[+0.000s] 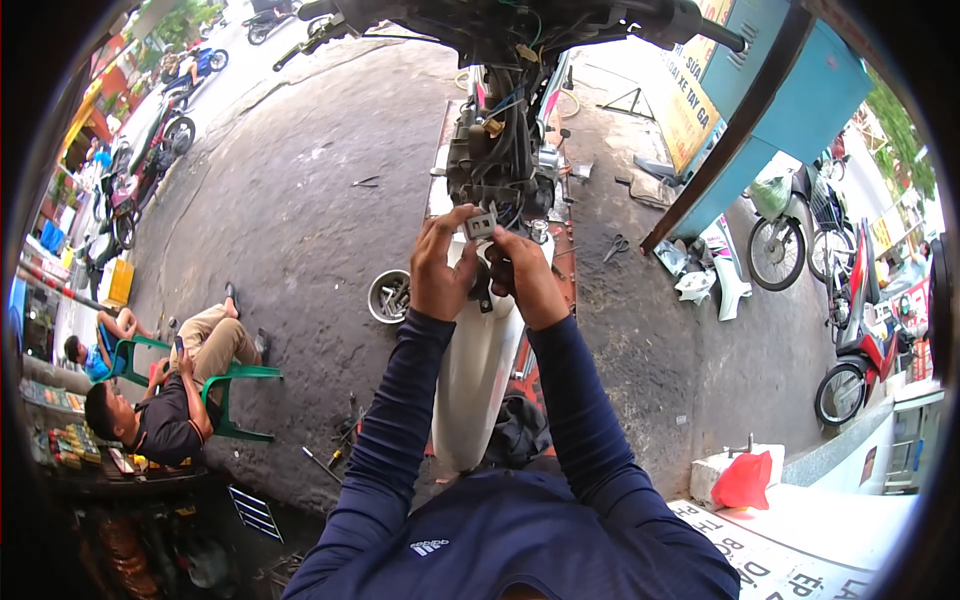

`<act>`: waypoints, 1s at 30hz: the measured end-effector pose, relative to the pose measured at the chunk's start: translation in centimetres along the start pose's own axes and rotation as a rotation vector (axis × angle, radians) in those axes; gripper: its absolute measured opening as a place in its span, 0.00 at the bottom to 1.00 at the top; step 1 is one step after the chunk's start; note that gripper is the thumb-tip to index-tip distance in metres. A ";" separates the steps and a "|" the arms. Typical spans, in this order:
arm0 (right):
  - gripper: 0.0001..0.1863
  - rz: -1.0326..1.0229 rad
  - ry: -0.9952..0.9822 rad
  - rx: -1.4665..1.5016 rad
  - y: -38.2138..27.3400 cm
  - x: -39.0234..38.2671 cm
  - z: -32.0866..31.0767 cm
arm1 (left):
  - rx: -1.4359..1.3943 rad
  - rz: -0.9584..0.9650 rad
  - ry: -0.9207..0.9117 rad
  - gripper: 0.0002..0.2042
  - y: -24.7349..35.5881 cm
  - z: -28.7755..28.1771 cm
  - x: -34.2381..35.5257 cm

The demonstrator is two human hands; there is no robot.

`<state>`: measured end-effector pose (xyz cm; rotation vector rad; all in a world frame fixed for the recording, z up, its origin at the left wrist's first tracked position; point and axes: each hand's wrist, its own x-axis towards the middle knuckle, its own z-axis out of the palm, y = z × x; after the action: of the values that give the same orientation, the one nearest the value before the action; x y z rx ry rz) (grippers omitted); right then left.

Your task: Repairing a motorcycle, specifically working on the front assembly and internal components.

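I have the small metal bracket (481,226) up between both hands, just this side of the motorcycle frame (490,165) and above the pale rear fender (470,390). My left grip (441,268) is clamped on its left side; my right grip (527,270) meets the right edge with curled fingers, though I cannot tell whether they pinch it or the dark piece below. To work it well, I'd hold the left steady, turn with the right, and leave the square holes uncovered. The metal bowl (389,297) sits near on the left, handy should the bracket need setting down.
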<state>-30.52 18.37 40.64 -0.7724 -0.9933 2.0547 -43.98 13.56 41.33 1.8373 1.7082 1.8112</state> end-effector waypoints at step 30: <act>0.22 -0.178 0.179 -0.639 -0.8 -0.6 -0.6 | 0.104 0.110 -0.497 0.19 -7.3 2.0 1.8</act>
<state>-29.44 18.53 41.11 -1.1159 -1.5736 1.4832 -47.62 18.89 37.01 2.2185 1.5566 1.1636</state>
